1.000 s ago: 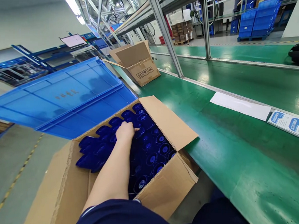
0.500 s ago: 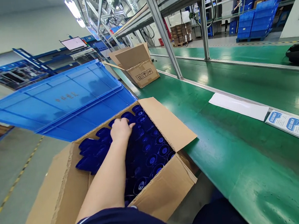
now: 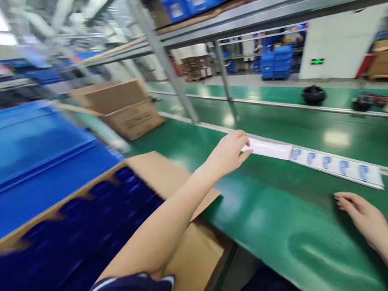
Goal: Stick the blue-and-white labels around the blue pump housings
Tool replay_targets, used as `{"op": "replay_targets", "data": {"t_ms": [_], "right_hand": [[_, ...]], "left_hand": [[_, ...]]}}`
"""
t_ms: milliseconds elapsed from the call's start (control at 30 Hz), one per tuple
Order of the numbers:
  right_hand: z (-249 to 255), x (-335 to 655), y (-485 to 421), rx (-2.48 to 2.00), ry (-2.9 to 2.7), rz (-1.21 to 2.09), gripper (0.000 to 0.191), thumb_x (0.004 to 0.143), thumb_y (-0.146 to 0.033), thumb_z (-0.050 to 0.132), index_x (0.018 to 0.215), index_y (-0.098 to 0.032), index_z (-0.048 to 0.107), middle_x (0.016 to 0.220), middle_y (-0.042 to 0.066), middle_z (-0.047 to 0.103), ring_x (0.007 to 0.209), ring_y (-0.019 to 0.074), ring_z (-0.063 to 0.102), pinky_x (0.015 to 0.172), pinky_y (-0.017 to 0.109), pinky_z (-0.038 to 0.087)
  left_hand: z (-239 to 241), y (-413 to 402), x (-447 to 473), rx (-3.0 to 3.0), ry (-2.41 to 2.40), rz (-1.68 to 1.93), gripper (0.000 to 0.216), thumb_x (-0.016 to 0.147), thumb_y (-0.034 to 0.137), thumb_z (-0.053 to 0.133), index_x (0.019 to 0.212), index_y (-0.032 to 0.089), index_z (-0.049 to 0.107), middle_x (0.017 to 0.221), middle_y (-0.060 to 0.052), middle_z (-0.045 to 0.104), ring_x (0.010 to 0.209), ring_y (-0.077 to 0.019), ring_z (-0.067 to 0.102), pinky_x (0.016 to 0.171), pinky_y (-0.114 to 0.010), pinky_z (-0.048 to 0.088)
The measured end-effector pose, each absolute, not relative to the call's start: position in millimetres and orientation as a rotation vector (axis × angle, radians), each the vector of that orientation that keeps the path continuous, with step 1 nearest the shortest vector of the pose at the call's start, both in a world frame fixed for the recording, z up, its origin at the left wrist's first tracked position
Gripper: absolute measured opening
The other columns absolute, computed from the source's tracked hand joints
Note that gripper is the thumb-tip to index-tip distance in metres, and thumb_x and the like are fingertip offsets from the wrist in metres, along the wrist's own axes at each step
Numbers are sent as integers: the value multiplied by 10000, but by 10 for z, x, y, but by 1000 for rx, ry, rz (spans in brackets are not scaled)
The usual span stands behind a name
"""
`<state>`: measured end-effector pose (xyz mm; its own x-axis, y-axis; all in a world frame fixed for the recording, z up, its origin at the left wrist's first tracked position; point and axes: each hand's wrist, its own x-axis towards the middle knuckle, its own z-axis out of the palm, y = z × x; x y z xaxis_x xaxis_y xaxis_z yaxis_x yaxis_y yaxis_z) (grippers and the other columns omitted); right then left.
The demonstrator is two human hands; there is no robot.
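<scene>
My left hand (image 3: 231,151) reaches over the green belt to the left end of a white paper strip (image 3: 270,149). Its fingers are bent and the thumb stands apart, with nothing seen between them. Whether it touches the paper I cannot tell. Lower right, my right hand (image 3: 363,215) hovers over or rests on the belt, thumb and fingertips drawn together, with no object visible in them. Beyond it lies a strip of white labels with blue print (image 3: 328,162). Below my left forearm is an open carton (image 3: 188,256) packed with dark blue, glossy items (image 3: 96,227), blurred here.
A blue plastic crate (image 3: 31,148) stands left of the carton. Farther along the green belt (image 3: 251,203) sits another open carton (image 3: 128,110). A metal post (image 3: 172,76) rises at the belt's far edge, under an overhead shelf. A black object (image 3: 313,95) lies on the far belt.
My left hand has left the blue items in the carton and moved right to the white paper. My right hand has come into view. The camera has turned right.
</scene>
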<state>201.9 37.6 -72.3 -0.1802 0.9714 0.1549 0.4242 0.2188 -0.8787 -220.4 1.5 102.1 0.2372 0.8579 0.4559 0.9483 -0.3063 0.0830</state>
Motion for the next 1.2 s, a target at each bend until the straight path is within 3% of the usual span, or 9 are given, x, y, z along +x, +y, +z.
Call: {"op": "replay_targets", "data": {"t_ms": [67,167,333,533,667,833,1033,1200], "right_hand": [[-719,1932,386,-1243,-1689,1021,346,833,-513,582,969,-230,725,952,129,744,792,296,731,747,434,613],[-740,1794,454,-1249,-1621,969,311,847,-474,556,935,-216,704,897,92,731,731,252,709,716,405,608],[-755,1755,556,-1238,-1564,868,231,896,-334,503,946,-200,684,775,38,681,658,203,670,607,321,583],[-728,2086,781,-1379,-1373,538,249,909,-211,516,1130,-173,624,1109,123,612,955,250,615,792,385,570],[-792,2235,898,-1481,-1270,428,307,884,-146,547,1186,-161,599,1140,142,574,1002,268,589,812,417,571],[-834,2247,993,-1483,-1317,398,348,876,-85,585,1198,-204,636,1131,93,592,999,228,607,815,360,579],[-820,2275,1055,-1477,-1362,407,346,892,-84,628,1193,-243,685,1145,83,578,1031,232,598,752,312,568],[-808,2304,1074,-1467,-1369,403,220,914,-99,659,1082,-226,724,1111,74,593,1026,237,597,919,380,524]], "left_hand": [[842,312,-1828,-2523,-1580,-592,181,906,365,642,1015,220,638,1141,-112,670,1096,-296,648,952,-434,522],[477,702,-1249,-2742,-1451,-536,313,898,411,656,1148,224,633,1169,-130,685,1096,-296,668,946,-418,545],[-133,1108,-449,-2792,-1476,-494,621,876,477,672,1420,241,486,1517,-207,474,1422,-372,442,1136,-529,405],[-370,1621,-270,-2772,-1582,-399,796,807,547,725,1476,232,431,1597,-235,363,1505,-456,253,1165,-693,253],[-331,1923,-284,-2873,-1478,-308,825,793,572,723,1470,200,432,1584,-211,405,1495,-461,274,1144,-741,232],[-339,2104,-246,-2983,-1285,-299,738,836,583,665,1428,188,472,1468,-181,556,1348,-397,512,1131,-628,351],[-411,2124,-260,-2982,-1226,-382,790,832,689,613,1388,135,522,1437,-193,576,1306,-390,530,1116,-538,393],[-430,2098,-277,-2974,-1256,-427,778,872,729,513,1375,136,544,1431,-179,586,1306,-368,534,1124,-521,392]]}}
